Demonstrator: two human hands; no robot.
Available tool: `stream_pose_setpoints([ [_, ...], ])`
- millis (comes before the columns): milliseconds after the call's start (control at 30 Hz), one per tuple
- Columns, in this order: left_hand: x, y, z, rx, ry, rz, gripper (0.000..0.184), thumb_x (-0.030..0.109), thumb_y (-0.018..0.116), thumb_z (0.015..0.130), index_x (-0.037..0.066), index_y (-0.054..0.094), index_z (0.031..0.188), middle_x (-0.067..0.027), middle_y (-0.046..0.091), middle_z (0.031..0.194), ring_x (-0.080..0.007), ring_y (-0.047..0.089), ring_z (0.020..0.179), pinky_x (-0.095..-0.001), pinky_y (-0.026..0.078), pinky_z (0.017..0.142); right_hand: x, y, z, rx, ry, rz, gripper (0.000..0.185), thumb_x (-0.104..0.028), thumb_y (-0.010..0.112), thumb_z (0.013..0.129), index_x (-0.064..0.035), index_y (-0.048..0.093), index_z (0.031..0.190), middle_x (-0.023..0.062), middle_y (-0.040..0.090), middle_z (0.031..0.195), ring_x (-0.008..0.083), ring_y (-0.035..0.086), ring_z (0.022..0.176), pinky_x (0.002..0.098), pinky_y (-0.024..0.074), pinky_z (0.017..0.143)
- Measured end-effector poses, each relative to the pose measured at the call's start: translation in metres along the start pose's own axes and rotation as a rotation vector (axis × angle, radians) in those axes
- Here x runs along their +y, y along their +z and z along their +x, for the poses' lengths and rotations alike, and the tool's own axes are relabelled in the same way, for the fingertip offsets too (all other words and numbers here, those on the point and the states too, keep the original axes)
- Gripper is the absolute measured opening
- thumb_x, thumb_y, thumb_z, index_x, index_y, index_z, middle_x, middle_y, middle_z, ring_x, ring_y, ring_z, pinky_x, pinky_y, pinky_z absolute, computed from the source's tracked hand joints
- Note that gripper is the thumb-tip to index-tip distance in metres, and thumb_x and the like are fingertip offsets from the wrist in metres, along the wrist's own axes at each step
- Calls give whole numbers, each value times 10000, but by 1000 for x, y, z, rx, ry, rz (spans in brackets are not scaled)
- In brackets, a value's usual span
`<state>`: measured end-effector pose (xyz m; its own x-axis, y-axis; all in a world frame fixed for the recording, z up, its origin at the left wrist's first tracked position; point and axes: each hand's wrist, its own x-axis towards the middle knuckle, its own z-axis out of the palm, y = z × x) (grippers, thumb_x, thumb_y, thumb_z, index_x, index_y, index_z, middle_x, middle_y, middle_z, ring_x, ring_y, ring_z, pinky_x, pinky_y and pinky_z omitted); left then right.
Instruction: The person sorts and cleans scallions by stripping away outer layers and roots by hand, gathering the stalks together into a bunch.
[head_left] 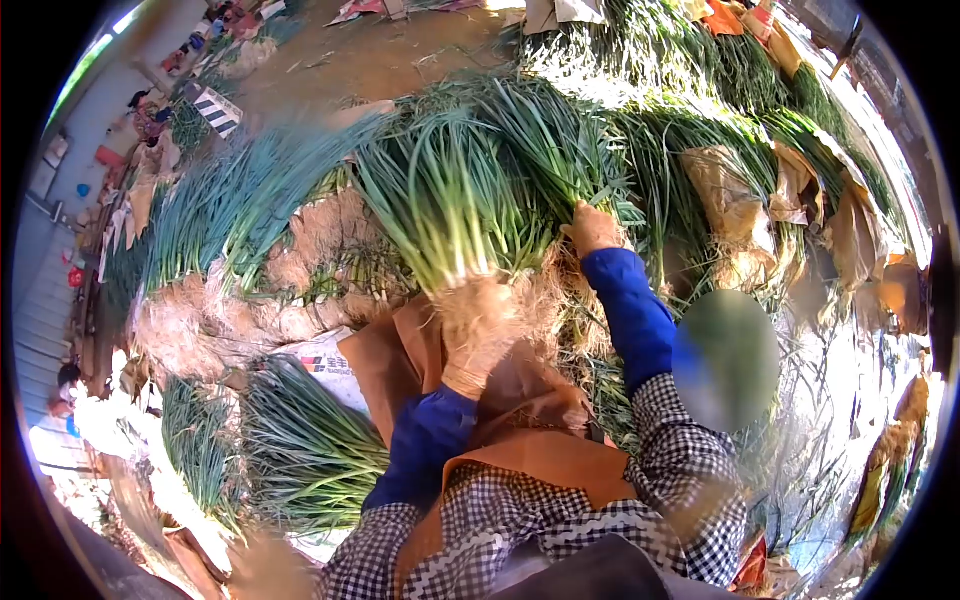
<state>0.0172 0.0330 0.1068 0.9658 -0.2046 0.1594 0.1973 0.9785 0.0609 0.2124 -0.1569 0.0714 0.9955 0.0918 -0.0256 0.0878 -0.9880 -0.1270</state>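
My left hand (472,345) is at the root end of a bunch of green onions (455,215), closed around it as far as the blur shows. Pale stalks fan out from it into long dark green leaves pointing away from me. Farther right, my right hand (597,232) is closed on the stalks of another bunch of green onions (550,140), its fingers bent over them. Brown sheeting (405,345) lies under and beside my left hand.
Rows of green onions (250,190) with tangled roots stretch to the left. More leaves (300,440) lie at the lower left beside a printed white sack (328,368). Paper-wrapped bunches (730,205) stand at the right. A person (150,115) is at the far left.
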Motion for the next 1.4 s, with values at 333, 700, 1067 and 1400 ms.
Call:
stream_pose_setpoints([
  [333, -2, -68, -19, 64, -240, -132, 524, 220, 539, 805, 93, 433, 1303, -131, 491, 1269, -307, 489, 1136, -525, 416, 920, 45, -30, -45, 50, -28, 352, 349, -359, 629, 758, -40, 634, 898, 187, 639, 818, 349, 615, 768, 395, 468, 687],
  [700, -4, -67, -29, 130, -208, -85, 554, 262, 542, 800, 81, 425, 1310, -110, 490, 1287, -302, 476, 1166, -556, 405, 923, 107, 75, -56, 169, 27, 545, 307, -315, 575, 832, -86, 595, 1035, 178, 639, 866, 318, 614, 794, 392, 475, 694],
  [1067, -9, -84, -25, 88, -228, -227, 520, 290, 467, 861, 49, 409, 1318, -159, 443, 1326, -344, 438, 1198, -518, 335, 1012, 4, 51, -27, -178, -59, -143, 466, -495, 656, 719, -75, 664, 921, 134, 664, 878, 280, 640, 847, 382, 508, 708],
  [1400, -51, -58, -36, 207, -291, -228, 569, 261, 512, 827, 67, 376, 1344, -168, 415, 1344, -365, 379, 1245, -552, 365, 985, 17, 60, -76, -180, 64, 1356, 455, -340, 623, 828, 8, 566, 1116, 108, 610, 972, 200, 554, 888, 308, 434, 794],
])
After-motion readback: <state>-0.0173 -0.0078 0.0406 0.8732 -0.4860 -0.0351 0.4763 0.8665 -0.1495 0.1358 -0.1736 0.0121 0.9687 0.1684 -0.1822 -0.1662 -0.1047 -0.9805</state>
